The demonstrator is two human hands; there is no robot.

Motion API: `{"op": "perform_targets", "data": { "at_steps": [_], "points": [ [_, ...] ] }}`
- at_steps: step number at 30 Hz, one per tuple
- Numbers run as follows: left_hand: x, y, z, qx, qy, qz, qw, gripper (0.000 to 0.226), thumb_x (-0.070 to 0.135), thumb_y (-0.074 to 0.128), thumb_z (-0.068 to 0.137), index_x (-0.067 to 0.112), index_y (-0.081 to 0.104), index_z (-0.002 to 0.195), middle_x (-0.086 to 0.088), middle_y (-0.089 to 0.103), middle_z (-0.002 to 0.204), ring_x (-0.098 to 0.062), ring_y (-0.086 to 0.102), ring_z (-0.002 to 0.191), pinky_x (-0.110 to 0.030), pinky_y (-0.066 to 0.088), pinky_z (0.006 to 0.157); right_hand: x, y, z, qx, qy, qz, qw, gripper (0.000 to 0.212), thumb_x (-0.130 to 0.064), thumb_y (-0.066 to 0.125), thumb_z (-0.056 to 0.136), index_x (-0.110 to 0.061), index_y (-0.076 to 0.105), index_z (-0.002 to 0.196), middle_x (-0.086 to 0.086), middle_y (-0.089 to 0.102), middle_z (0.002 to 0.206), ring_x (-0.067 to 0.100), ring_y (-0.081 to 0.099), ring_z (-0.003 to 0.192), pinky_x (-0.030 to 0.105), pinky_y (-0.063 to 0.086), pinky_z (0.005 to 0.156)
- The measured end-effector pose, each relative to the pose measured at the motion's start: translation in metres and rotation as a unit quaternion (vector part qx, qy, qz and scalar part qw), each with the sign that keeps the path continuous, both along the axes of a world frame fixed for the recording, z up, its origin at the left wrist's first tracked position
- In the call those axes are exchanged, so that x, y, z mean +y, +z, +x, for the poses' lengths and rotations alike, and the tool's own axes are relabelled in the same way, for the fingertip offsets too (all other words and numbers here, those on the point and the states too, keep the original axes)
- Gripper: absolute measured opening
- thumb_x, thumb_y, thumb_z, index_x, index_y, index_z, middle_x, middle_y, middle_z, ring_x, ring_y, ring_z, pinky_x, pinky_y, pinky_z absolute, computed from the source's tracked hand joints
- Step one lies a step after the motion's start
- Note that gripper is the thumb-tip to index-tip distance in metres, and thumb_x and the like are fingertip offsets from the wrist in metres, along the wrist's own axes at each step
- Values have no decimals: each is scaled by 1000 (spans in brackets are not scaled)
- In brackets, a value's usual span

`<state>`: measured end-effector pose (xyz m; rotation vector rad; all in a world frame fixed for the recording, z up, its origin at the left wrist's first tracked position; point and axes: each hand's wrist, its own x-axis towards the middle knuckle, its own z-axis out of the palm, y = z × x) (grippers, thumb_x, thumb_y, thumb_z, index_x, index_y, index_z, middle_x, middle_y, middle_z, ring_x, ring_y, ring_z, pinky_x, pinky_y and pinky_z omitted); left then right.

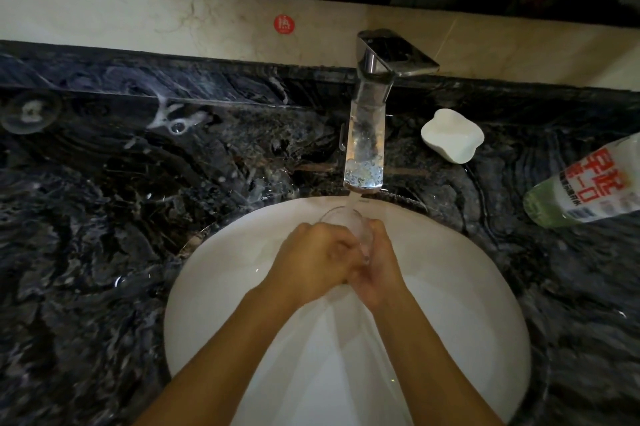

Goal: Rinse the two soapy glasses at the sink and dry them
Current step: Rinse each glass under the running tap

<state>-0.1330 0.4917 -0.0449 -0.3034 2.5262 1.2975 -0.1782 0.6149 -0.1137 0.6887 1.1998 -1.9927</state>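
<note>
Both forearms are stretched from the near edge out over the white sink [214, 287], so that whatever runs off is caught by the basin. Toward its far side the left hand [311, 259] and the right hand [377, 270] are pressed close together. A clear glass [341, 219] is held between them, the fingers of both curled round its lower part, so only the rim and upper wall are left showing. The glass is kept with its mouth turned up, directly under the faucet [369, 128], so that the stream [355, 199] is taken inside and the soap can be flushed out. Rinsing of this glass is judged to be in hand, with drying not yet begun. A second glass [30, 111] is stood well apart on the dark stone counter [104, 218] at far left, with something white in it, probably suds; it is presumably waiting its turn. A white soap dish [452, 135] and a labelled bottle [585, 183] are set right of the faucet.
</note>
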Motion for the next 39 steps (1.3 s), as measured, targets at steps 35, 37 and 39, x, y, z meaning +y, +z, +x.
{"op": "perform_targets", "data": {
  "at_steps": [35,37,39],
  "points": [
    [17,-23,-10,0,367,367,855,36,33,57,105,7,63,80,-9,68,73,-23,68,75,-44,56,86,23,38,-8,297,207,218,906,67,-38,91,61,-33,61,121,-8,74,111,9,73,100,33,61,87],
    [20,-28,-3,31,344,370,863,35,30,62,101,9,58,73,-9,62,75,-25,61,79,-45,49,86,23,39,-12,242,186,183,935,59,-47,87,69,-31,64,121,-1,73,116,17,74,102,37,60,88],
    [23,-31,2,46,331,369,868,34,32,63,96,9,56,73,-10,59,76,-25,57,80,-45,46,85,26,41,-17,216,169,170,947,43,-43,82,81,-22,69,116,5,77,108,25,75,99,41,60,89]
  ]
}}
